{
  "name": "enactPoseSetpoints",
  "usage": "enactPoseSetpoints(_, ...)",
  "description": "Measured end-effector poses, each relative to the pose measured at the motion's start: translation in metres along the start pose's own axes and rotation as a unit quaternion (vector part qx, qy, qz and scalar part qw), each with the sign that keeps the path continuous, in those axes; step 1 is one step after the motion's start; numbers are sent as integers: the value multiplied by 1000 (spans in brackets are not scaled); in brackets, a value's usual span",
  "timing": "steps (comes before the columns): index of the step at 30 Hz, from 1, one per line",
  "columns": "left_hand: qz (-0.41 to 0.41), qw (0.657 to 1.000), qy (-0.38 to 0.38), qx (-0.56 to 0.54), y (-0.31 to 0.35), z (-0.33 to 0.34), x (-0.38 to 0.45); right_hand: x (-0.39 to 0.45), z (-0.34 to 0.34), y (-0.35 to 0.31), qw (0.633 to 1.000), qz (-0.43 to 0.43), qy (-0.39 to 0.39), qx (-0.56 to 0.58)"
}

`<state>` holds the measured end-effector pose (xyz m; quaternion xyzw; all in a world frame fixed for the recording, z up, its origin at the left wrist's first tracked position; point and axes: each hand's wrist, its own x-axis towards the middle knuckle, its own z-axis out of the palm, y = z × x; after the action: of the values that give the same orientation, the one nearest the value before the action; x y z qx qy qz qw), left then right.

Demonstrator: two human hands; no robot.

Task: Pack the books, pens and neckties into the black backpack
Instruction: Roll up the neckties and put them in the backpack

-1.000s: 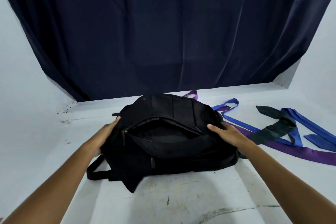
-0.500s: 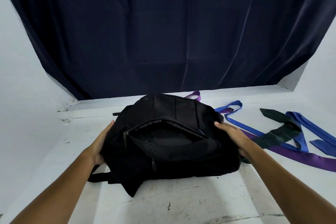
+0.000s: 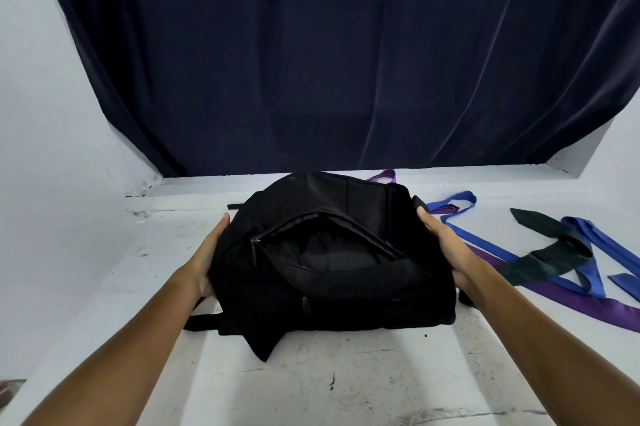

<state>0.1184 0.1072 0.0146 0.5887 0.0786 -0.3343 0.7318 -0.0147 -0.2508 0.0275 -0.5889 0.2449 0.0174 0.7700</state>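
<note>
Both hands are on the bag. The left hand (image 3: 207, 257) lies flat against the left side of the black backpack (image 3: 332, 259), fingers straight and together, pressing on the fabric. The right hand (image 3: 441, 245) does the same on the opposite side, fingers extended along the bag's right edge, palm against it. Neither hand curls round anything; the bag sits sandwiched between two open palms.

The backpack lies flat on the white desk (image 3: 346, 384), in the middle. Its main zipper is undone and the opening (image 3: 325, 252) gapes toward the camera; the inside is dark and its contents cannot be made out. A zipper pull (image 3: 255, 245) hangs at the left end of the opening, and a strap (image 3: 201, 321) trails out at the near left.

To the right on the desk, a tangle of neckties: a blue one (image 3: 485, 245) running just beside the right hand, a purple one (image 3: 588, 304) nearer the camera, a dark one (image 3: 547, 252) draped across them. Another purple end (image 3: 386, 176) peeks from behind the bag. A dark curtain (image 3: 329, 55) hangs at the back.
</note>
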Motion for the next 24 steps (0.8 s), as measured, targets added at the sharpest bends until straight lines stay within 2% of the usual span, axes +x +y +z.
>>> enactPoseSetpoints(7, -13, 1000, -8, 0, 2, -2, -6, 4, 12, 5, 1000, 5, -11, -7)
enactPoseSetpoints(15, 3, 1000, 19, -6, 4, -28, -16, 2, 42, 5, 999, -9, -15, -28)
enactPoseSetpoints(24, 23, 999, 45, -18, 13, -82, -29, 3, 93, 16, 997, -6, -81, -12)
